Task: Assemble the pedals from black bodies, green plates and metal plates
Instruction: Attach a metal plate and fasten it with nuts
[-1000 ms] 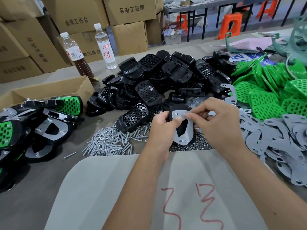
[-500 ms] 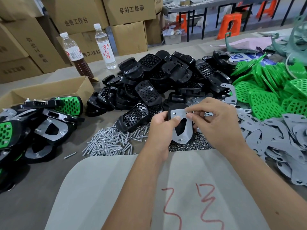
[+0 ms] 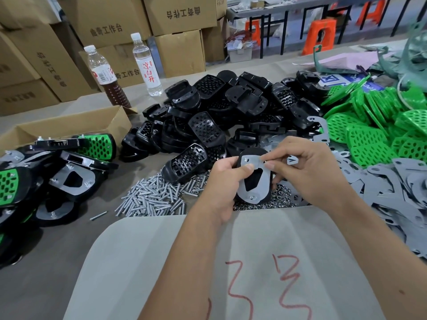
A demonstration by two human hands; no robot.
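I hold a black pedal body with a grey metal plate (image 3: 260,181) laid on its back, just above the table's middle. My left hand (image 3: 225,181) grips its left side, thumb pressed on the plate's top. My right hand (image 3: 305,167) pinches the plate's upper right edge with thumb and forefinger. A heap of black bodies (image 3: 221,116) lies behind. Green plates (image 3: 379,125) are piled at the right, and loose metal plates (image 3: 397,190) spread below them.
Screws (image 3: 152,197) and small nuts (image 3: 277,199) lie under my hands. Finished pedals (image 3: 69,162) are stacked at the left by an open cardboard box (image 3: 69,125). Two bottles (image 3: 147,65) stand behind. A grey sheet (image 3: 208,262) with red marks lies in front.
The pedal has tilted slightly and shifted a little to the left in my hands. My right fingers have slid along the plate's top edge. Both hands keep their hold.
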